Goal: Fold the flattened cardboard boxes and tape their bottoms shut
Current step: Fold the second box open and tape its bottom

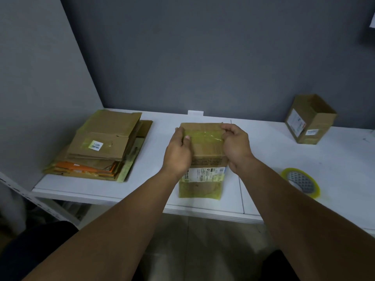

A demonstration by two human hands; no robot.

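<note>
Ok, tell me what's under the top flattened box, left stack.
More flattened cardboard pieces and orange sheets, resting on the white table. Their covered parts and count cannot be seen.

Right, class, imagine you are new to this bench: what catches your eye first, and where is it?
First, mid-table, the left hand and right hand grip a cardboard box from either side, yellowish tape across its top. Then the stack of flattened boxes at the left of the white table, the tape roll near the front edge on the right, and an open box standing at the far right.
</note>
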